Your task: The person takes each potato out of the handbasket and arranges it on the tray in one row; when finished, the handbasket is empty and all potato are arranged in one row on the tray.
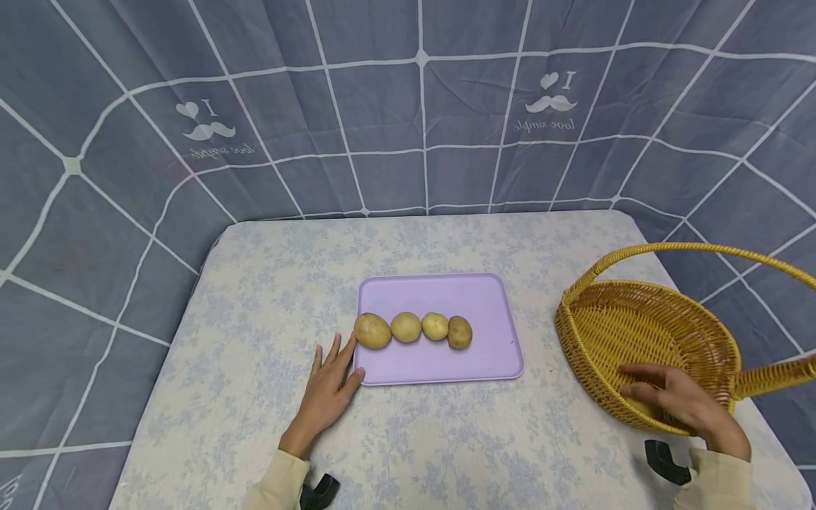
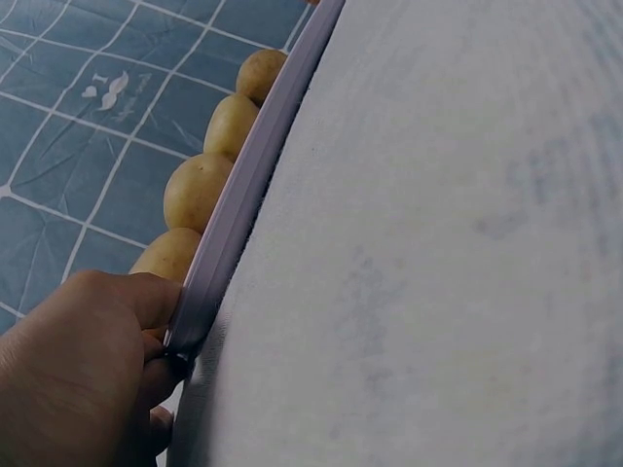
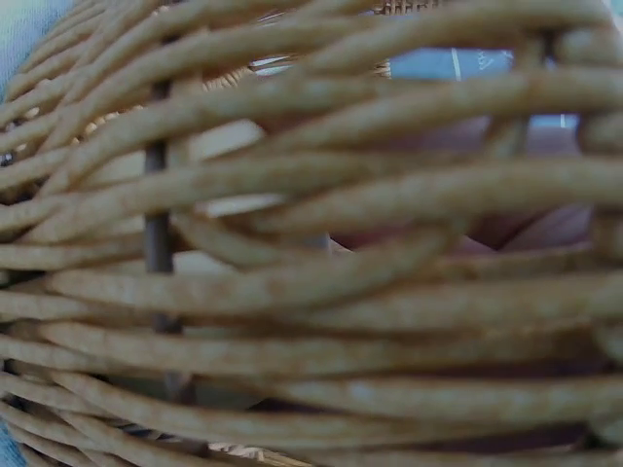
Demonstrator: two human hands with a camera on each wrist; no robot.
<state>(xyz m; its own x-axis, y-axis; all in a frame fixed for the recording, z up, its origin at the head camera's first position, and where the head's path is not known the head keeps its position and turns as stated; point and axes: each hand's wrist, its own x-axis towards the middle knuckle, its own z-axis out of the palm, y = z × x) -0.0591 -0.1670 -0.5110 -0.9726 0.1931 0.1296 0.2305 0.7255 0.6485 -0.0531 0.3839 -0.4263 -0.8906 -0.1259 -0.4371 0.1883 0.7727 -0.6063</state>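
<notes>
Four potatoes form a row on a lilac tray [image 1: 440, 368]: a largest potato [image 1: 372, 331] at the left, a rounder potato [image 1: 406, 327], a small pale potato [image 1: 435, 326] and a browner potato [image 1: 460, 332]. My left hand [image 1: 328, 389] touches the tray's left edge, fingers extended; its thumb lies at the near corner, a fingertip close to the largest potato. In the left wrist view, the thumb rests against the tray's rim [image 2: 243, 195]. My right hand [image 1: 678, 400] reaches down inside a yellow woven basket [image 1: 663, 312]. Its grip is unclear; basket weave blocks most of the right wrist view.
The basket's tall hoop handle [image 1: 688, 246] arches over its opening at the right of the table. A pale blue floral cloth [image 1: 268, 283] covers the table. Grey-blue curtains [image 1: 382, 106] with white lines hang behind and at the sides.
</notes>
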